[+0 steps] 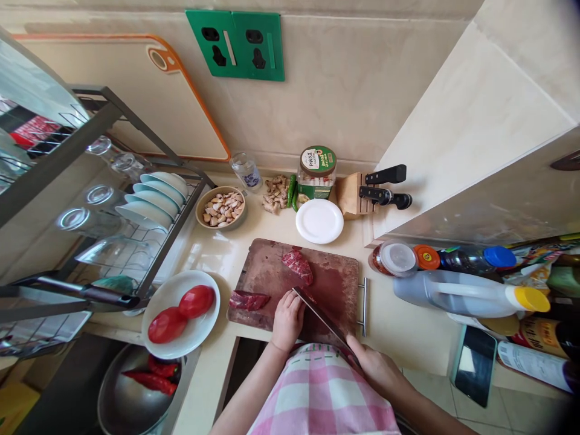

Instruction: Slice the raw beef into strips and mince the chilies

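My right hand (378, 364) is wrapped round the handle of a kitchen knife (322, 317), whose blade slants up and left across a brown cutting board (344, 266). My left hand (288, 319) rests on the board by the blade's tip, fingers curled and pressed together; whatever lies under them is hidden. A piece of raw red meat (298, 267) lies just beyond the knife. Another strip of meat (249, 300) sits at the board's left edge, apart from my left hand.
A plate (211, 338) with two tomatoes (197, 301) stands left. Behind are a bowl of garlic (223, 208), ginger (274, 193), green chilies (292, 192), a white plate (319, 221) and a knife block (353, 190). Bottles (457, 293) and a phone (473, 364) lie right; a dish rack (158, 266) stands left.
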Available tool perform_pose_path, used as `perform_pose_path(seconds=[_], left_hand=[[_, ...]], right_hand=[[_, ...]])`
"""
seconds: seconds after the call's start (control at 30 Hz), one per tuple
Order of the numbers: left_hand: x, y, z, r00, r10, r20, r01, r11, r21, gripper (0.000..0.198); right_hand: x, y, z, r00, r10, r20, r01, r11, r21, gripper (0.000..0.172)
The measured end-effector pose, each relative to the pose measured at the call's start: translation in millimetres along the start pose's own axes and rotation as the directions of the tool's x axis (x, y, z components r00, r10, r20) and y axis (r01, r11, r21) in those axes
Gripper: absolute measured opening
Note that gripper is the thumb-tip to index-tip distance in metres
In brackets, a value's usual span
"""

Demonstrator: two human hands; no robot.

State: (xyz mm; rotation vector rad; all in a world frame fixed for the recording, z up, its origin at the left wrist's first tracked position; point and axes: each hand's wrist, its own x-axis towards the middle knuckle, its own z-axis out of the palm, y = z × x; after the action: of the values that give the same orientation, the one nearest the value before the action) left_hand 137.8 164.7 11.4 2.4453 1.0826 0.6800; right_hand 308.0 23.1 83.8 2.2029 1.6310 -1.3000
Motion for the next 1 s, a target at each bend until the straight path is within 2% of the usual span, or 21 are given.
perform_pose_path(seconds=[0.1, 0.3, 0.43, 0.57, 0.73, 0.83, 0.9, 1.0], left_hand=[[-1.1, -0.9, 1.3, 1.000, -0.029, 0.002, 0.029, 0.999, -0.018, 0.017], [-1.0, -1.5, 2.7, 0.998, -0.065, -0.002, 0.065, 0.998, -0.024, 0.018], [-1.0, -1.5, 2.7, 1.000, -0.027, 0.000, 0.027, 1.000, -0.003, 0.016], [-0.9, -0.7, 2.5, 0.999, -0.046, -0.006, 0.046, 0.999, -0.006, 0.017], [-2.2, -1.7, 4.0, 0.996, -0.090, -0.015, 0.090, 0.996, -0.028, 0.018], [-3.6, -2.7, 4.1, 0.996, -0.094, -0.008, 0.093, 0.995, -0.043, 0.018], [-4.3, -2.4, 3.4, 0.997, -0.081, -0.005, 0.081, 0.996, -0.041, 0.016], [-5.4, -0.8, 2.4, 0.998, -0.069, -0.011, 0.069, 0.998, -0.008, 0.015]], right_hand=[[2.5, -4.4, -2.6, 1.000, -0.001, 0.013, 0.002, 1.000, -0.031, 0.030], [25.4, -23.6, -5.4, 1.000, -0.017, -0.007, 0.016, 0.994, -0.106, 0.028], [12.8, -11.8, 0.5, 0.999, -0.024, -0.024, 0.022, 0.996, -0.088, 0.028], [6.9, -4.8, 5.3, 1.000, -0.003, -0.021, 0.000, 0.995, -0.095, 0.030], [39.8, -31.2, 0.5, 0.998, -0.028, -0.056, 0.016, 0.978, -0.206, 0.031], [49.5, -40.0, -3.4, 0.994, -0.059, -0.089, 0.040, 0.979, -0.199, 0.028], [42.9, -31.8, -2.0, 0.996, -0.043, -0.082, 0.029, 0.985, -0.172, 0.027], [20.1, -3.5, 5.1, 0.999, -0.011, -0.037, 0.007, 0.996, -0.089, 0.028]])
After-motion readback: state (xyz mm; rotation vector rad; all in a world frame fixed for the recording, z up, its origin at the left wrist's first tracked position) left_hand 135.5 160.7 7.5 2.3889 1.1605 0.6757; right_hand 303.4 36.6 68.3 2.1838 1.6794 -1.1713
